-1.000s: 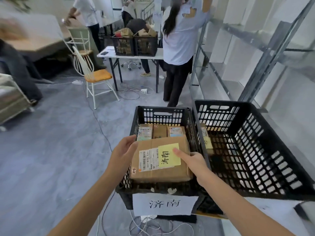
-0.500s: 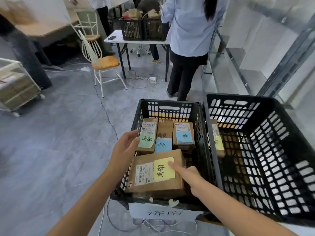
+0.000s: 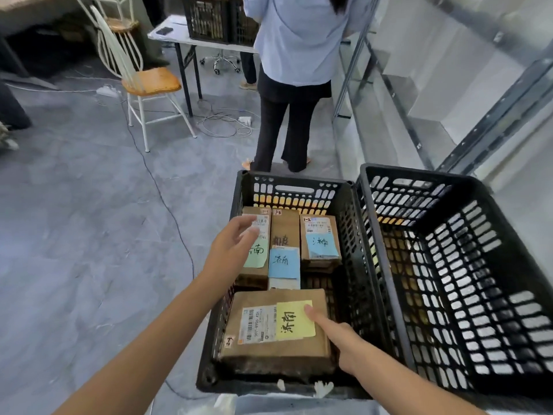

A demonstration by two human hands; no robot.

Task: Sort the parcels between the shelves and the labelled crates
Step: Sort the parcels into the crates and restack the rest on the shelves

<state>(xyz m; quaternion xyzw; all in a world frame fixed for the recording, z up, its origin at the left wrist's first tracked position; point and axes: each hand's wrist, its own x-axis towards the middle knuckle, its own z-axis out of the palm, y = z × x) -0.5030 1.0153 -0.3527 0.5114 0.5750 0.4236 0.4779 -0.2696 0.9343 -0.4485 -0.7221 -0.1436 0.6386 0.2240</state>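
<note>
**Yellow-note parcel down in left crate, hands off it**

The brown cardboard parcel with a yellow sticky note [image 3: 275, 327] lies flat at the near end of the black plastic lattice crate [image 3: 287, 190], under the right hand [image 3: 344, 336]. That hand's forefinger is straight, with its tip on the note's right edge. It grips nothing, and its other fingers are hard to see.

The left hand [image 3: 230, 247] hovers further ahead, forearm stretched out, fingers loose and empty. It is over a brown parcel with a green note [image 3: 257, 265]. Two blue-note parcels [image 3: 284, 262] sit just right of that.

A second black crate [image 3: 449, 235] touches the first, to the right of the right hand. Grey metal shelving [image 3: 493, 115] is beyond it. A person in a pale blue shirt [image 3: 299, 40] stands ahead of the hands. A white chair with a wooden seat [image 3: 149, 79] is far to the left.
</note>
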